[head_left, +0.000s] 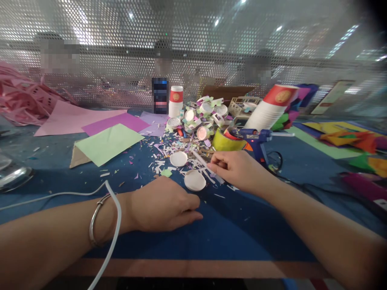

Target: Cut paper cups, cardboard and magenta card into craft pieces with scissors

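My left hand is palm down over the blue table near its front edge, loosely curled. Its thumb and forefinger are slightly apart with nothing visible between them; the other fingers are hidden. With its fingertips pinched, my right hand is at a thin white strip that slants over the scraps. Between the hands lies a white paper disc, slightly dished, and a second white disc lies just beyond it. A small green paper piece is beside the left hand.
Behind are a heap of decorated paper pieces, stacked paper cups and a tilted cup stack. A blue glue gun with a dark cord is right, near a yellow-green roll. Coloured sheets lie left; a white cable crosses my left wrist.
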Demonstrator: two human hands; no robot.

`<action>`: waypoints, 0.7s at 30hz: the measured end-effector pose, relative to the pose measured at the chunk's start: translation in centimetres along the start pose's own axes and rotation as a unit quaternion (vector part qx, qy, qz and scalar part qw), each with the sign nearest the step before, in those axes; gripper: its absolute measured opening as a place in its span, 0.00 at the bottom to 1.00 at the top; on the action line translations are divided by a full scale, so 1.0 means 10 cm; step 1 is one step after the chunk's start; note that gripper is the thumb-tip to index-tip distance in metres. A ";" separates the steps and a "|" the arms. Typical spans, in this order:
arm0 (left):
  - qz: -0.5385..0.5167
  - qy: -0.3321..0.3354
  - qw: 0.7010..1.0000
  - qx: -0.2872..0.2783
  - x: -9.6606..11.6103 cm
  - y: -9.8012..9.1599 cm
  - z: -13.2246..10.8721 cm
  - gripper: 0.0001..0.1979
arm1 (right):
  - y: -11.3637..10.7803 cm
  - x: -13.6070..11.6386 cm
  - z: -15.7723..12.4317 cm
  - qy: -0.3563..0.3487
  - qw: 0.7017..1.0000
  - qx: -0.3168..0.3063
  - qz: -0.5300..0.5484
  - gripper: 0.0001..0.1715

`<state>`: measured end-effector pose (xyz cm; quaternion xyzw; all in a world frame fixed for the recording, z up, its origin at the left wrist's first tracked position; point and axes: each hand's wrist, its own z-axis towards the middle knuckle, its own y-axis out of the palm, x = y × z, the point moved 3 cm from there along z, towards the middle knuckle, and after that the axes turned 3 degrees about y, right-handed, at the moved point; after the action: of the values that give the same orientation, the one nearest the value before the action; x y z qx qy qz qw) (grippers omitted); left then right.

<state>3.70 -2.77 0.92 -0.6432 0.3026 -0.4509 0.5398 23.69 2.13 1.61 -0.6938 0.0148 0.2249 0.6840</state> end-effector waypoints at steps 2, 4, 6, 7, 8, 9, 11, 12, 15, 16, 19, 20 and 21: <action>-0.011 -0.002 1.000 -0.003 -0.01 0.00 0.00 0.15 | 0.00 0.00 0.00 -0.002 1.000 -0.002 0.001 0.14; -0.024 -0.004 1.000 -0.008 -0.02 0.01 0.00 0.14 | 0.00 0.00 0.00 -0.002 1.000 0.000 0.003 0.14; -0.035 -0.008 0.999 -0.017 -0.03 0.01 0.00 0.14 | 0.00 0.01 -0.01 -0.002 1.000 0.002 0.006 0.14; -0.040 -0.011 0.999 -0.022 -0.03 0.01 0.00 0.14 | 0.00 0.01 -0.02 -0.003 1.000 0.003 0.009 0.14; -0.043 -0.014 0.999 -0.024 -0.03 0.01 0.00 0.14 | -0.01 0.01 -0.02 -0.005 1.000 0.006 0.012 0.14; -0.045 -0.016 0.999 -0.026 -0.03 0.01 0.00 0.14 | -0.01 0.00 -0.02 -0.008 1.000 0.007 0.016 0.14; -0.046 -0.020 0.998 -0.027 -0.03 0.01 0.01 0.15 | -0.01 0.00 -0.02 -0.018 0.999 0.012 0.026 0.14; -0.045 -0.021 0.998 -0.028 -0.03 0.00 0.01 0.14 | -0.01 0.00 -0.02 -0.025 0.999 0.013 0.033 0.15; -0.039 -0.021 0.999 -0.030 -0.03 0.00 0.01 0.14 | 0.01 -0.02 -0.02 -0.048 0.997 0.005 0.060 0.13; -0.037 -0.020 0.999 -0.029 -0.03 0.00 0.01 0.14 | 0.01 -0.03 -0.03 -0.054 0.996 0.000 0.068 0.13; -0.033 -0.019 0.999 -0.033 -0.02 0.00 0.01 0.14 | 0.04 -0.06 -0.04 -0.062 0.995 -0.013 0.078 0.12; -0.032 -0.018 0.999 -0.033 -0.02 0.00 0.01 0.14 | 0.04 -0.06 -0.05 -0.063 0.995 -0.017 0.078 0.12; -0.031 -0.016 0.999 -0.034 -0.02 0.00 0.02 0.14 | 0.05 -0.07 -0.05 -0.064 0.995 -0.021 0.077 0.13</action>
<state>3.77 -2.53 0.88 -0.6771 0.2889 -0.4470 0.5081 23.02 1.40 1.33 -0.6890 0.0194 0.3209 0.6495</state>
